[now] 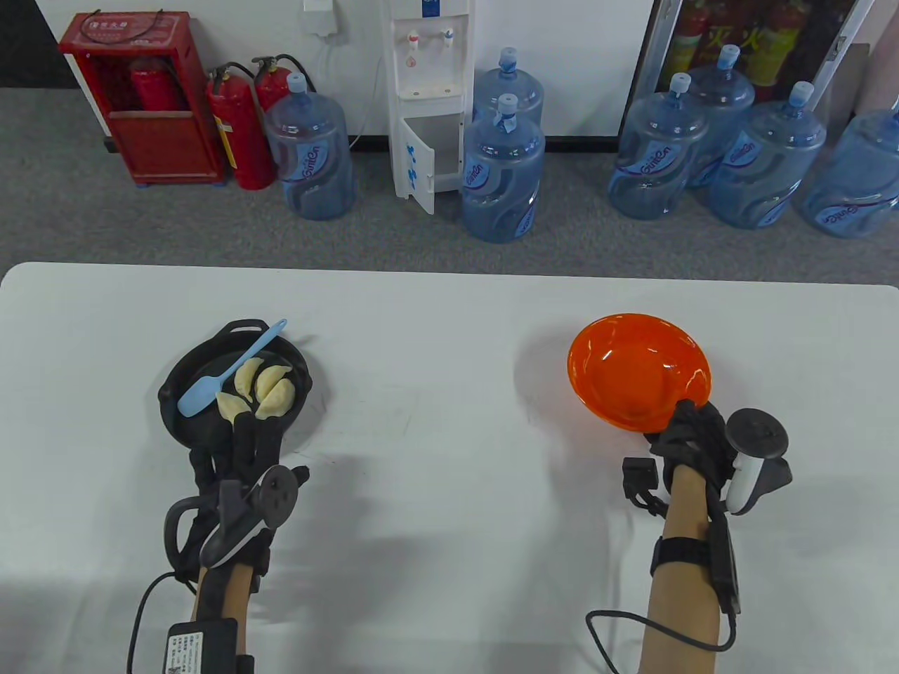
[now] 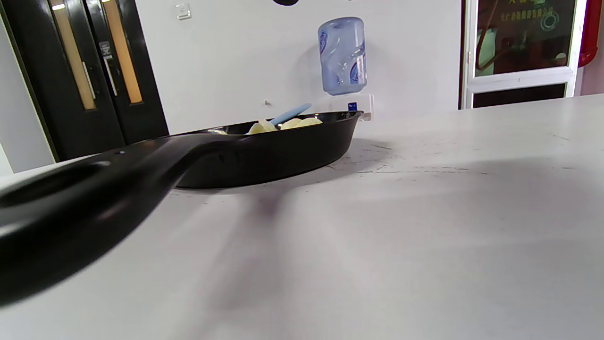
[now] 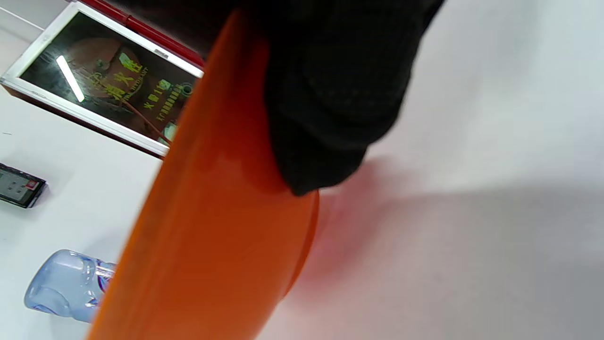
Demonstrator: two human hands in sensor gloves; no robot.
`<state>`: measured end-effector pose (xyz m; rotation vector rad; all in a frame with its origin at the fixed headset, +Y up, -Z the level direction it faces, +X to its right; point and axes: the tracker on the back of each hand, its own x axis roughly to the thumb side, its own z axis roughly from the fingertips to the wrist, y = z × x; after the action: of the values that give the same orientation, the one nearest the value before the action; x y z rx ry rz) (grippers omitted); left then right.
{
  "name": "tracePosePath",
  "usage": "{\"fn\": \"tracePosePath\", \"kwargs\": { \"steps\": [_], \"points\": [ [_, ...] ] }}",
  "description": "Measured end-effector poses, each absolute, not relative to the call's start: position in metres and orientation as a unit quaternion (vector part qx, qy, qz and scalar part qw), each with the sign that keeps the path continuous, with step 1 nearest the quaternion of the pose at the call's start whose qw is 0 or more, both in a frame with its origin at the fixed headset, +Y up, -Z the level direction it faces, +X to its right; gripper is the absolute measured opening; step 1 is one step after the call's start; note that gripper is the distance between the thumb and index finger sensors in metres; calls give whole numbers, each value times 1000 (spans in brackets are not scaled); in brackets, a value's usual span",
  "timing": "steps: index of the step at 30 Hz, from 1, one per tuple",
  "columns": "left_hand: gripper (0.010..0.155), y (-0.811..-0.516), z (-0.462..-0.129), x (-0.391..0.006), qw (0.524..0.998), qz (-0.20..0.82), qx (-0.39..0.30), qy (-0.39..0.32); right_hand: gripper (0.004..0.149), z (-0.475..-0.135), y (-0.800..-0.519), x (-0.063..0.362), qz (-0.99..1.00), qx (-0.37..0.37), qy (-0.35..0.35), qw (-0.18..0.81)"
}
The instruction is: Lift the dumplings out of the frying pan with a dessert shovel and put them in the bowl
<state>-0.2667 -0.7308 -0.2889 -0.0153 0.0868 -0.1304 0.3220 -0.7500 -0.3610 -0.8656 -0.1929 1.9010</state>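
On the table's left, dumplings (image 1: 258,390) and a blue dessert shovel (image 1: 226,371) lay inside the black frying pan (image 1: 175,379). Left hand (image 1: 235,449) gripped its handle. Right hand (image 1: 692,439) pinched the empty orange bowl (image 1: 635,368) by its rim.

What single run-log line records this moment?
left hand: on frying pan handle | right hand: holds bowl rim | shovel, dumplings: in pan

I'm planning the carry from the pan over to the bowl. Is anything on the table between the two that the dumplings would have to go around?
Nothing visible. The table lies bare between the frying pan with its dumplings and the orange bowl. The right hand holds the bowl's near rim, off that path.
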Motion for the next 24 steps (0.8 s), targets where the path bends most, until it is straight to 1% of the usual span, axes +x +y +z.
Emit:
{"fn": "tracePosePath", "kwargs": {
  "steps": [6,15,20,22,24],
  "points": [
    [74,-734,-290,-268,997,-63,-18,46,58,-360,-764,324,772,-364,-75,516],
    [74,-734,-291,-269,997,-61,-18,47,58,-360,-770,327,768,-366,-70,520],
    [75,-734,-290,-269,997,-60,-20,49,63,-360,-765,327,784,-358,-46,504],
    [75,-733,-291,-269,997,-59,-20,48,69,-358,-759,328,805,-352,-42,476],
    [75,-734,-291,-268,997,-59,-21,47,72,-354,-747,330,832,-353,-43,426]
  ]
}}
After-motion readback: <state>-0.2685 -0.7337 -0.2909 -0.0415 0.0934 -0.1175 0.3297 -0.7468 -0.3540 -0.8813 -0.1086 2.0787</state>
